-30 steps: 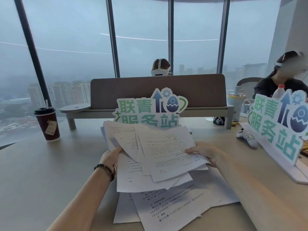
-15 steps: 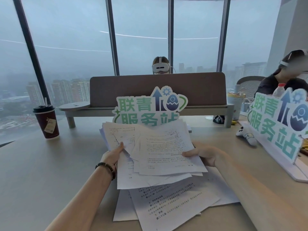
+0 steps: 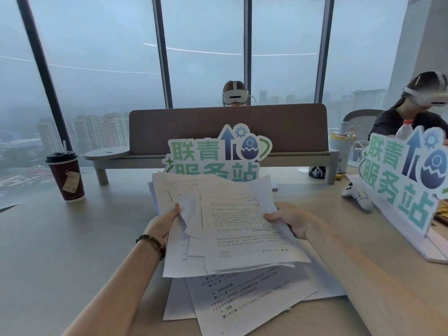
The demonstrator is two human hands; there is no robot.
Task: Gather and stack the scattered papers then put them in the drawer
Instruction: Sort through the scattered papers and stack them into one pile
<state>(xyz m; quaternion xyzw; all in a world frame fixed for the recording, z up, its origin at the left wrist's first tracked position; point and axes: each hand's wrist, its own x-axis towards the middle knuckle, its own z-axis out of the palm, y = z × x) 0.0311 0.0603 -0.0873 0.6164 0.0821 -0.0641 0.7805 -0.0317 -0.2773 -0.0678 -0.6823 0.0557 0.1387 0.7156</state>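
Hands, left hand and right hand, pinch the light, floppy, slippery papers at opposite side edges.

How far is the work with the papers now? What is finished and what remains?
Partly done. The left hand and right hand hold an uneven bundle above the desk, its edges not yet squared. Several loose sheets lie under it, not gathered. No drawer is in view, so putting the stack away remains.
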